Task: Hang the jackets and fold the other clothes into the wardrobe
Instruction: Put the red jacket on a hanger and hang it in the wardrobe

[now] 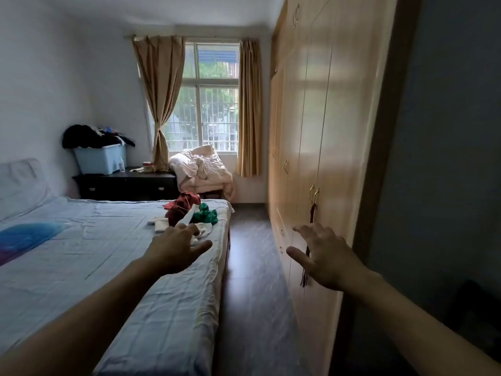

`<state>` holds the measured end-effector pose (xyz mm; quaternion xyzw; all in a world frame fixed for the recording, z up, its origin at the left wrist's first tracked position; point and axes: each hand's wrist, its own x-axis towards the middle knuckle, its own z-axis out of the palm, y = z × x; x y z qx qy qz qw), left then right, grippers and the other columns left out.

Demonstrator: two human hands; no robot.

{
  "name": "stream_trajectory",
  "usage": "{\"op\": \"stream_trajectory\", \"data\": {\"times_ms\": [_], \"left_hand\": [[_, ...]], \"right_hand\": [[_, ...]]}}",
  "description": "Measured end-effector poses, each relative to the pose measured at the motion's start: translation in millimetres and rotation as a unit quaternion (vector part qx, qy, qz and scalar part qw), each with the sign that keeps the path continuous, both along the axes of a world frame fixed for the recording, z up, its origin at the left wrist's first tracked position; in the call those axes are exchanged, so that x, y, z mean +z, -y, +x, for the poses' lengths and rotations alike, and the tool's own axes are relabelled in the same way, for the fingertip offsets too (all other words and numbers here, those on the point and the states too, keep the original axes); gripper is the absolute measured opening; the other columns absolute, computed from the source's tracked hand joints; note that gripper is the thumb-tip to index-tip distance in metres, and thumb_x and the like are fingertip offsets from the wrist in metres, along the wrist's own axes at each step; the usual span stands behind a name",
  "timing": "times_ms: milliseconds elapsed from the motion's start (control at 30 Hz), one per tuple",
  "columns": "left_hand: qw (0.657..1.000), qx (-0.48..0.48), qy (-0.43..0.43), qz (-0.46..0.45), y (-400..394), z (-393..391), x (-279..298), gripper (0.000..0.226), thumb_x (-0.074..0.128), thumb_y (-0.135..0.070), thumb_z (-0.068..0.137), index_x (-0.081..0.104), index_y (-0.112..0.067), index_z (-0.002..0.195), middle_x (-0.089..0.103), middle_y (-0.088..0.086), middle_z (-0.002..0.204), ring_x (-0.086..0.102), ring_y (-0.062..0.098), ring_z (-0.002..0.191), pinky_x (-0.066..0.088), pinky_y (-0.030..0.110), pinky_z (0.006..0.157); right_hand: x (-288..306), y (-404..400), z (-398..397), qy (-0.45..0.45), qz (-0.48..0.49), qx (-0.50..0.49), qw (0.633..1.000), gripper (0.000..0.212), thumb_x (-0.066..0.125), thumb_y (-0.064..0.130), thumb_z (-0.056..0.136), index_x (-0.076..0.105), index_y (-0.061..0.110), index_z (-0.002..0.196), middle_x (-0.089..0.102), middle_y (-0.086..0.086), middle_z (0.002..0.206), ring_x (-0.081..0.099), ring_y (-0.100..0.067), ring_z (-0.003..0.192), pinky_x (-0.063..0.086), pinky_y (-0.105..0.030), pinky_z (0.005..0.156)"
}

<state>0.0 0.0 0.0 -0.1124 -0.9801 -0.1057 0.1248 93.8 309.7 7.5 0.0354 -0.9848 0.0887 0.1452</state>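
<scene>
Clothes (191,213) are lying in a loose heap near the far corner of the bed (81,253), just beyond the left hand's fingertips: red and maroon pieces at the back, a green one beside them, white pieces nearest the hand. The left hand (176,249) is reaching out over the sheet with fingers spread, gripping nothing. The right hand (325,257) is hovering equally spread and empty in front of the wardrobe (311,131), whose doors are closed; the paired handles (314,193) sit above and ahead of its fingers, with a dark tassel hanging below them. Judging by the crumpled folds, these garments are probably light, soft and limp, likely sagging and tangling, so taking each by collar or shoulder seams would probably serve best.
</scene>
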Motion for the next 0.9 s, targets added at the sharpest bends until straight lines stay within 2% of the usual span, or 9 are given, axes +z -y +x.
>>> {"op": "stream_trajectory", "data": {"times_ms": [233,400,533,700,900], "left_hand": [[1.0,-0.004,0.001,0.005,0,-95,-18,0.061,0.046,-0.068,0.091,0.052,-0.025,0.133,0.054,0.005,0.14,0.051,0.025,0.124,0.047,0.041,0.091],[1.0,-0.009,0.009,0.026,3,-182,-21,0.061,0.046,-0.069,0.09,0.051,-0.028,0.134,0.052,0.003,0.142,0.048,0.025,0.128,0.046,0.051,0.099],[0.999,-0.015,0.001,0.045,10,-256,-21,0.057,0.047,-0.068,0.09,0.054,-0.028,0.13,0.054,0.003,0.14,0.05,0.025,0.125,0.046,0.05,0.099],[0.999,-0.013,0.019,0.041,-5,-326,-37,0.057,0.047,-0.066,0.092,0.052,-0.027,0.133,0.053,0.003,0.141,0.047,0.024,0.127,0.045,0.048,0.1],[0.999,-0.012,0.015,0.032,-26,-425,-50,0.054,0.046,-0.065,0.092,0.054,-0.027,0.13,0.055,0.002,0.137,0.048,0.024,0.126,0.045,0.048,0.099]], "right_hand": [[-11,-3,-89,0.019,0.035,-0.01,0.999,0.066,0.036,0.065,0.096,0.025,0.031,0.151,0.034,0.002,0.155,0.035,-0.02,0.14,0.033,-0.041,0.111],[7,4,-172,0.04,0.043,-0.015,0.998,0.065,0.035,0.064,0.096,0.025,0.031,0.152,0.032,0.002,0.157,0.032,-0.019,0.142,0.032,-0.04,0.112],[11,5,-238,0.025,0.022,-0.022,0.999,0.065,0.036,0.064,0.096,0.029,0.031,0.151,0.037,0.001,0.153,0.036,-0.02,0.139,0.036,-0.041,0.112],[3,2,-310,0.004,0.096,-0.035,0.995,0.063,0.035,0.064,0.096,0.027,0.031,0.15,0.039,0.002,0.15,0.037,-0.019,0.135,0.035,-0.037,0.108],[-10,-16,-413,0.008,0.071,-0.024,0.997,0.065,0.034,0.063,0.097,0.026,0.029,0.151,0.036,0.002,0.153,0.036,-0.02,0.138,0.034,-0.038,0.109]]}}
